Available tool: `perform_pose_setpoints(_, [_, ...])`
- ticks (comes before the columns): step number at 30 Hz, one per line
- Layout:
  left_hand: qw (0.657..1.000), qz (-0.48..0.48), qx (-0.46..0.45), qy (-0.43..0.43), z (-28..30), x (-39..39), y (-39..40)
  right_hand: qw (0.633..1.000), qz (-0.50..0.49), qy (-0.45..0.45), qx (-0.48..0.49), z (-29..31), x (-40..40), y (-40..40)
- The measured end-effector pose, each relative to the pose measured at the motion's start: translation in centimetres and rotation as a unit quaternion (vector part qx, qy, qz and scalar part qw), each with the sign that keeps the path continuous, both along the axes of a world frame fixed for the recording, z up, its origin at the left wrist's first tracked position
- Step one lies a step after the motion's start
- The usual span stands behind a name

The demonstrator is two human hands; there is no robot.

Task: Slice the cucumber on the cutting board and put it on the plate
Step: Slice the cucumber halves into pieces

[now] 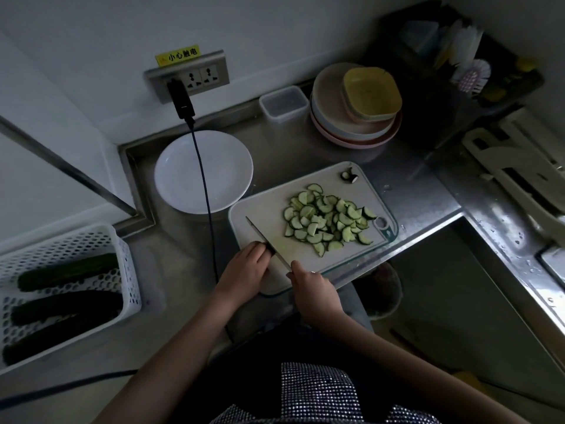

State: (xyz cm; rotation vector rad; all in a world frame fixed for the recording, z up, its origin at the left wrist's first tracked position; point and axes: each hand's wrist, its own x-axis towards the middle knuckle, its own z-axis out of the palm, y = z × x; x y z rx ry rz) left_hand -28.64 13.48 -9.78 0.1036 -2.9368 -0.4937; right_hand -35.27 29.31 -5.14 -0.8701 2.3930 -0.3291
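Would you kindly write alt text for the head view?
A right hand holds a knife over a cutting board piled with cucumber slices; the left hand rests on the blade. An empty white plate sits beside the board.

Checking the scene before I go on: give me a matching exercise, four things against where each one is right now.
Things:
1. cucumber slices
2. white plate
3. whole cucumbers
4. knife

Places:
A. in the white perforated basket
B. bare, on the counter left of the cutting board
C. gripped by the right hand, with the left hand at the blade
D. piled on the cutting board

Pairs: 1-D, 2-B, 3-A, 4-C
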Motion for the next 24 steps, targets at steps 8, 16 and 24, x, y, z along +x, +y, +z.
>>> perform_pose_setpoints(8, [1.0,0.002,0.004,0.009,-0.06,-0.22,0.15,1.0,-0.007,0.003,-0.009,-0.32,-0.03,0.0])
perform_pose_setpoints(16, [1.0,0.004,0.011,0.0,-0.01,-0.24,0.12,1.0,-0.014,-0.01,-0.005,-0.04,-0.21,-0.3])
perform_pose_setpoints(24, [1.0,0.016,0.023,-0.009,0.29,0.16,0.38,0.999,-0.018,-0.03,0.023,-0.1,-0.32,-0.36])
